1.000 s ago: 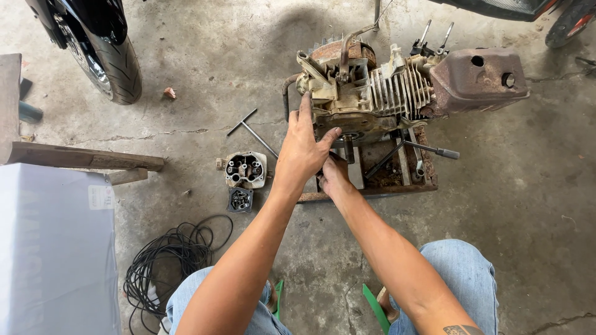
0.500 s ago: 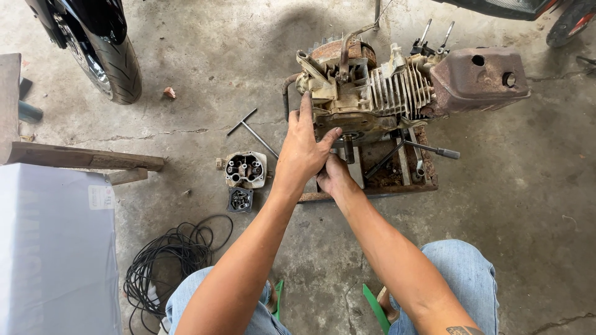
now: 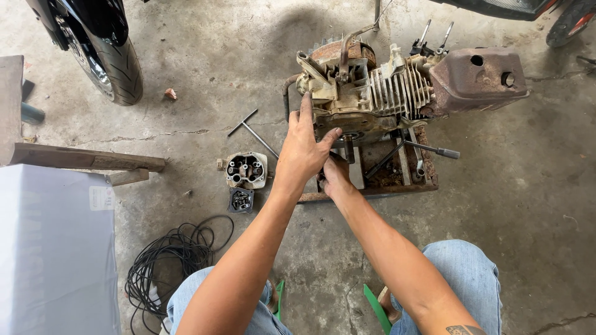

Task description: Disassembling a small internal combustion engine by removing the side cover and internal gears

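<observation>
A rusty small engine (image 3: pixel 397 93) with cooling fins and a brown tank (image 3: pixel 478 77) stands on a rusted metal frame (image 3: pixel 397 180) on the concrete floor. My left hand (image 3: pixel 304 149) lies flat against the engine's left side case, fingers spread, thumb toward a dark stub (image 3: pixel 349 149) under the case. My right hand (image 3: pixel 336 177) is tucked just below it at the frame's front edge. Its fingers are hidden behind my left hand, so what they grip is unclear.
A T-handle wrench (image 3: pixel 251 130) lies left of the engine, with a cylinder head (image 3: pixel 246 169) and a small part (image 3: pixel 240 200) below it. A black-handled tool (image 3: pixel 434 150) rests on the frame. Black cable coil (image 3: pixel 174 260), wooden plank (image 3: pixel 87 158), motorcycle tyre (image 3: pixel 112 68) and a pale box (image 3: pixel 49 248) are at left.
</observation>
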